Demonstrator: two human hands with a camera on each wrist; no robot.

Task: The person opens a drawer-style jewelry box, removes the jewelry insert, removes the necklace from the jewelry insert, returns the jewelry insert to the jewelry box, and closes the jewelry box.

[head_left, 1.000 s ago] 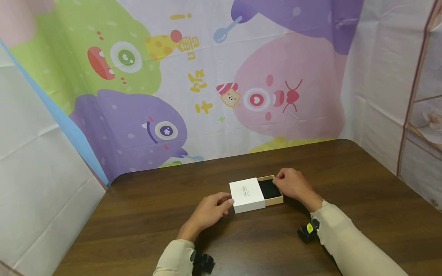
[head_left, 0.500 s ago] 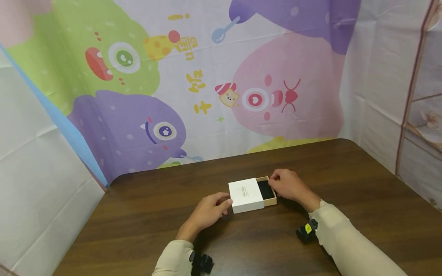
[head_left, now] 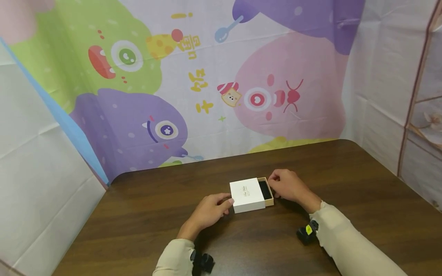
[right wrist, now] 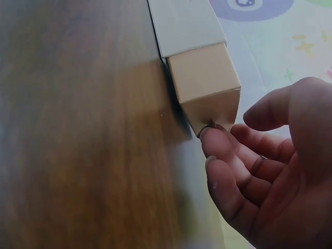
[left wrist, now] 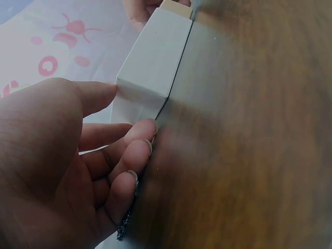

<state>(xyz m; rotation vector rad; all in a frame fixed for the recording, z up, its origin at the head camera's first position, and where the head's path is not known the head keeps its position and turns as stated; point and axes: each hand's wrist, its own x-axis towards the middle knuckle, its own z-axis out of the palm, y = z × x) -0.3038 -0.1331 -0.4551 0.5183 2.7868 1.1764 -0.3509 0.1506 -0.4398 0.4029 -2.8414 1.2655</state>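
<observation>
A small box lies flat on the table: a white sleeve (head_left: 245, 195) with fine printing, and a tan drawer (head_left: 269, 202) sticking a short way out of its right end. Black lining (head_left: 264, 190) shows inside the drawer. At the sleeve's left end my left hand (head_left: 206, 211) rests loosely bent, its thumb at the upper corner and its fingers against the end face. My right hand (head_left: 288, 186) is at the drawer's outer end. In the right wrist view its bent fingertips touch the tan end panel (right wrist: 207, 111), and the thumb stands off it.
The dark wooden table (head_left: 145, 230) extends around the box. Behind it hangs a cloth (head_left: 214, 130) with cartoon monsters, and pale cloth hangs at both sides. A small black camera (head_left: 306, 233) sits on each wrist.
The drawer has slid left into the sleeve, so less black lining shows. My right hand has moved slightly left with it. The left hand and sleeve have stayed in place.
</observation>
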